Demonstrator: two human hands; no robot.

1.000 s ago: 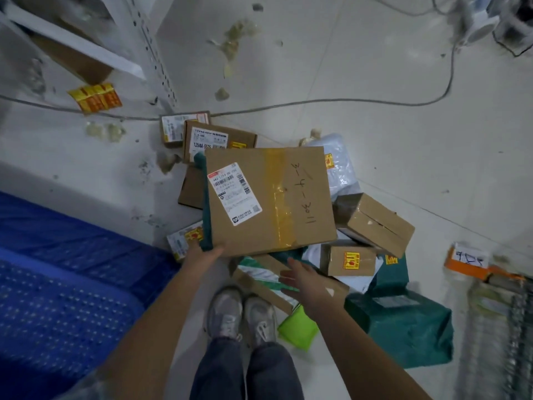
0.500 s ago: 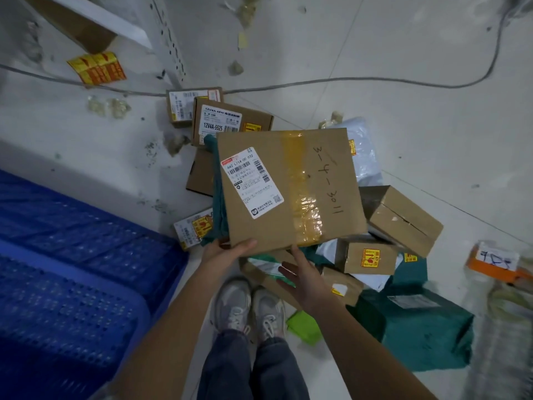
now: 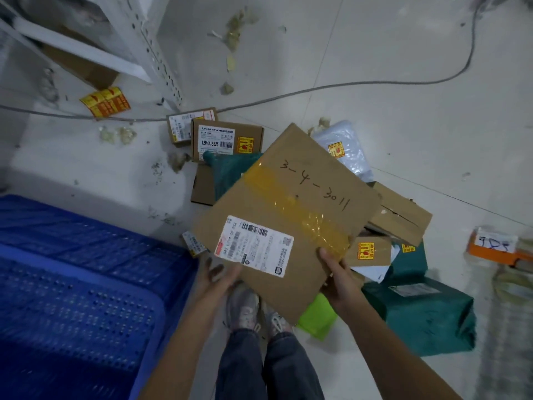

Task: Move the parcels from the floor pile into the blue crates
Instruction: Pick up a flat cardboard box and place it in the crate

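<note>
Grey floor (image 3: 375,53), metal shelving (image 3: 155,47), cable (image 3: 317,89)

The large flat cardboard box (image 3: 288,215) bears handwritten "3-4-3011" beside its yellow tape; its white shipping label (image 3: 255,245) has a barcode, the print too blurred to read. The small brown box (image 3: 226,140) behind carries "12V4A 48W" and "12V4A-5525". An orange tag (image 3: 494,245) shows handwritten "985", uncertain.

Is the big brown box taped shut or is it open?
Shut. The big cardboard box has a strip of yellowish tape running across its closed top, with no flap lifted. Both hands hold it.
</note>
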